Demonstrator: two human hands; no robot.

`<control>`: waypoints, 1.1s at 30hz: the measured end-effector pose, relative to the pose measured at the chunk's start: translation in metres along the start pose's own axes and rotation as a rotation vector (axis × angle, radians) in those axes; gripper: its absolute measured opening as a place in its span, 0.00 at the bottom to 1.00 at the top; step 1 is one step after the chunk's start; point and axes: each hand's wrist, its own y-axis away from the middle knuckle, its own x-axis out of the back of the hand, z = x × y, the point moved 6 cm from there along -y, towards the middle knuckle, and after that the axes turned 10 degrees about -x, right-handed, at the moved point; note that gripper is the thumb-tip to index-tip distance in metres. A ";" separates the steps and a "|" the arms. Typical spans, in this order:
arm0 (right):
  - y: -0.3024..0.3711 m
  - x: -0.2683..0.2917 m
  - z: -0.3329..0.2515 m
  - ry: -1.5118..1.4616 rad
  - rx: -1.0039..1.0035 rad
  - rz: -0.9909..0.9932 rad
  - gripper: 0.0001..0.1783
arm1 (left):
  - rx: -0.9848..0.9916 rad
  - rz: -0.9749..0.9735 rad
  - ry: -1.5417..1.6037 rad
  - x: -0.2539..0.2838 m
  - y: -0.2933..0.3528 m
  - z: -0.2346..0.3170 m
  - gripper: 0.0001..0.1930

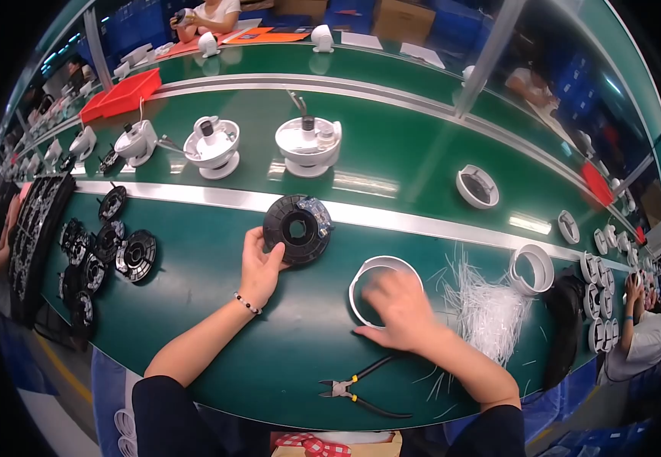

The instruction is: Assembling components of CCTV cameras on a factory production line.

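My left hand [260,264] grips a round black plastic disc [281,242] by its lower left edge. The disc has a hole in its middle and a blue circuit board [316,216] at its upper right. Over a white plastic ring [355,298] on the table is my right hand [400,308]. Its thumb points left, near the ring's lower rim, while its fingers are smeared by motion, so whether they hold anything is unclear. Diagonal cutting pliers [341,388] with black and yellow handles lie below the right hand, jaws to the left.
Several black discs [136,255] are heaped at the left. A bundle of clear thin strips [492,312] and another white ring [531,270] lie to the right. White domed housings [307,146] stand on the green conveyor [399,137] beyond a metal rail [227,196]. Other people work around.
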 end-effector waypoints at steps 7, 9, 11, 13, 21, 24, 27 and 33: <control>-0.018 -0.005 0.034 -0.126 -0.328 -0.127 0.67 | -0.029 -0.025 0.086 0.007 0.003 0.012 0.18; -0.026 -0.002 0.033 -0.363 -0.414 0.017 0.67 | -0.024 -0.034 0.093 0.010 0.005 0.013 0.19; -0.036 -0.009 0.038 -0.834 -0.525 0.202 0.65 | -0.083 -0.082 0.073 0.008 0.004 0.019 0.20; -0.053 -0.018 0.019 -0.995 -0.500 0.235 0.65 | -0.082 -0.126 0.149 0.003 0.010 0.020 0.22; -0.095 -0.029 -0.046 -0.859 -0.396 0.188 0.67 | 0.167 -0.553 0.414 -0.005 0.018 0.051 0.39; -0.098 -0.028 -0.064 -0.735 -0.339 0.248 0.67 | 0.289 -0.522 0.601 -0.005 0.022 0.046 0.36; -0.105 -0.027 -0.073 -0.750 -0.335 0.270 0.67 | 0.419 -0.415 0.698 0.002 0.024 0.041 0.36; -0.111 -0.029 -0.061 -1.035 -0.335 0.193 0.66 | 0.754 -0.370 0.855 0.016 0.018 0.047 0.37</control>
